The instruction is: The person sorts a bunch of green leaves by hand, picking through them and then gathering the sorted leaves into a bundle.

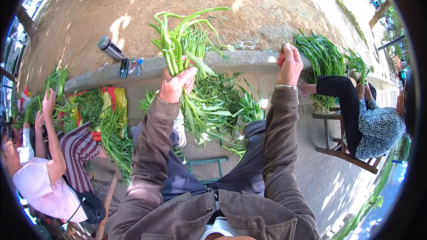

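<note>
My left hand (178,81) grips a bunch of leafy greens, likely water spinach (171,48), held upright. The thick hollow-looking stems bend over at the top, and leaves hang below the fist. Raised to the right, my right hand (289,60) pinches a small dark green piece (283,47), too small to name surely. Between my feet lies a loose heap of greens (220,100). Behind the held bunch, more cut stems (196,41) rest on a low concrete curb (247,60).
On the curb are a steel flask (110,49), a keypad phone (123,68) and keys (138,65). At the left, a person (50,186) handles greens beside a red-and-yellow sack (119,101). At the right, a seated person (377,126) holds a bunch near piled greens (320,55).
</note>
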Motion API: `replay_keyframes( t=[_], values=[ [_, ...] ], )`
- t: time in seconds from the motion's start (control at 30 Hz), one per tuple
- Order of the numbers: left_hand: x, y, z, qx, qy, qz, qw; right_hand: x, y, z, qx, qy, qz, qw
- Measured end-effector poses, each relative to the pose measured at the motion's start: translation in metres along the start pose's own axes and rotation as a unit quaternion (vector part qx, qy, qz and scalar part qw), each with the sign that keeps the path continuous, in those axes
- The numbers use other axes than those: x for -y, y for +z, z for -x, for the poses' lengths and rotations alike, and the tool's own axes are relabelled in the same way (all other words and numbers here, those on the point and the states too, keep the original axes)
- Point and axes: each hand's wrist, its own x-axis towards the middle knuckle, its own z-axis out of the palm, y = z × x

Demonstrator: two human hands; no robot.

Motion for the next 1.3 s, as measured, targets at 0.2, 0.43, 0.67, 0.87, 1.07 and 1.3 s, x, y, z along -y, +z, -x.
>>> replay_keyframes(
  t=[0.2, 0.43, 0.67, 0.87, 1.07, 1.3],
  values=[
    [0.000, -0.001, 0.000, 0.010, -0.024, -0.005, 1.000, 0.007, 0.000, 0.022, 0.397, 0.122, 0.165, 0.895],
    [-0.005, 0.000, 0.002, 0.035, -0.052, 0.016, 0.998, 0.005, 0.012, 0.034, 0.323, -0.010, 0.171, 0.931],
    [-0.005, -0.001, -0.001, 0.093, -0.081, 0.044, 0.991, -0.009, 0.018, 0.038, 0.391, -0.044, 0.187, 0.900],
    [-0.003, -0.005, -0.001, 0.087, -0.077, 0.077, 0.990, 0.000, 0.014, 0.031, 0.212, -0.081, 0.188, 0.956],
    [-0.005, 0.002, 0.001, 0.132, -0.116, 0.056, 0.983, 0.002, 0.013, 0.023, 0.079, -0.067, 0.080, 0.991],
    [-0.007, 0.008, 0.003, 0.082, -0.101, 0.023, 0.991, 0.003, 0.003, 0.005, -0.022, -0.019, 0.002, 1.000]
  ],
)
